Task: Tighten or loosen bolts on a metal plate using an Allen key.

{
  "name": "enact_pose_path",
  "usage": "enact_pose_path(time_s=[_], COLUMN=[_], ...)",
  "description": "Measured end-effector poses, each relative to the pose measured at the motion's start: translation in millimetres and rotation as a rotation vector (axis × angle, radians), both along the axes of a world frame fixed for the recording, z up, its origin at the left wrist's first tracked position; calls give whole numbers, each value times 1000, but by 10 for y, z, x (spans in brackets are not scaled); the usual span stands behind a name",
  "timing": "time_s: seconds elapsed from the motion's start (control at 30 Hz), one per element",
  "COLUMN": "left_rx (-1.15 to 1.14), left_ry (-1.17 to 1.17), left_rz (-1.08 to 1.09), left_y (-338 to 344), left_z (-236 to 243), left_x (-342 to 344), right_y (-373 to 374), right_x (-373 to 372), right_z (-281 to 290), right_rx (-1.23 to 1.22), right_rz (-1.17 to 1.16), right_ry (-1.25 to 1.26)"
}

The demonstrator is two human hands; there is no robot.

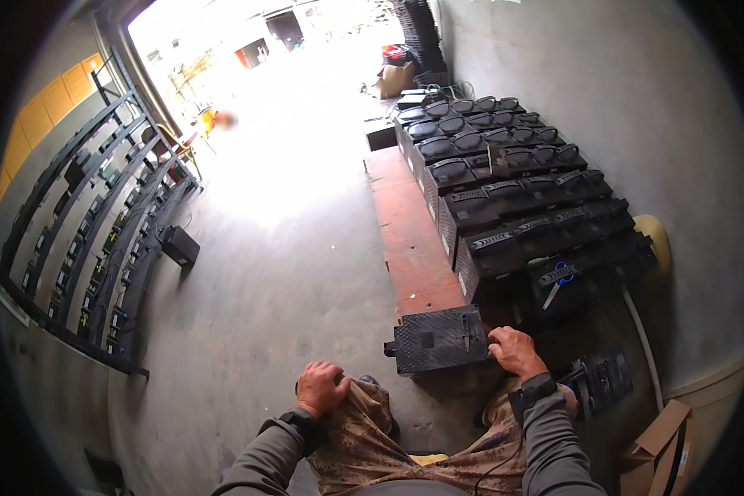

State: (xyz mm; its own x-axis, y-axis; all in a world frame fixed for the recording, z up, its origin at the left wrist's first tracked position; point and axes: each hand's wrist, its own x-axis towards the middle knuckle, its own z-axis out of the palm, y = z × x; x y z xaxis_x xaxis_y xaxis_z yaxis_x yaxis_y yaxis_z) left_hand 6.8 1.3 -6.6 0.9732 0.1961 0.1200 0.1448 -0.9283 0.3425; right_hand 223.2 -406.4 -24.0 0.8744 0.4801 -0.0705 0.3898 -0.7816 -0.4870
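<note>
Work at the right end of the black box (422,357), positioned before the knees by the red board's (413,240) near end, appears to be in hand. The left hand (321,388) is rested, loosely curled and seemingly unloaded, on the knee (364,403); the right hand (517,353) is half curled beside that end, any hold being undeterminable. Bracing by the left is probably called for next.
</note>
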Motion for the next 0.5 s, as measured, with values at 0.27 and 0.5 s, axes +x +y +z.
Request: enact_pose_path(time_s=[0.27,0.5], left_rx=[24,18], left_ry=[25,19], left_rz=[30,46], left_y=[-24,-71], left_z=[74,89], left_x=[-39,1], right_y=[56,-45], right_x=[-169,-19], right_z=[331,87], right_rx=[-28,71], right_rz=[-89,-39], right_ry=[34,149])
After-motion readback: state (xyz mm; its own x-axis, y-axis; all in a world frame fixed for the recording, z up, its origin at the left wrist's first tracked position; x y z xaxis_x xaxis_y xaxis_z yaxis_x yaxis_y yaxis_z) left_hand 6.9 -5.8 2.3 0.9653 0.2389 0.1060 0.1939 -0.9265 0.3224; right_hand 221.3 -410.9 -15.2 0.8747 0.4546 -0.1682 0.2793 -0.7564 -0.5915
